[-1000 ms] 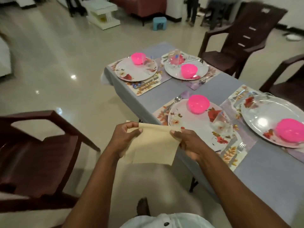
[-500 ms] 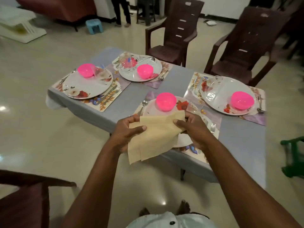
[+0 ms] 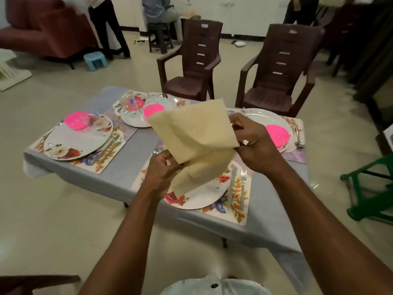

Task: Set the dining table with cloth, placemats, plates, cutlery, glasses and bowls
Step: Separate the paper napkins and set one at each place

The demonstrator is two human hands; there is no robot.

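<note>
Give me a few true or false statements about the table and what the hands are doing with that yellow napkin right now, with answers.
1. Both hands, left hand and right hand, hold the yellow napkin. True.
2. The napkin lies flat on the near plate. False: it is held up above the plate.
3. The bowls on the table are pink, like the left bowl. True.
4. The tablecloth is red. False: it is grey-blue.
5. Two brown chairs stand at the far side. True.

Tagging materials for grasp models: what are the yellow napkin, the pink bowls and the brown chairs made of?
Yellow napkin: looks like soft matte cloth, possibly thick paper; it droops and creases between left hand and right hand. Pink bowl: likely plastic, bright uniform colour, slight sheen. Brown chair: moulded plastic, one-piece slotted back, dull gloss.
</note>
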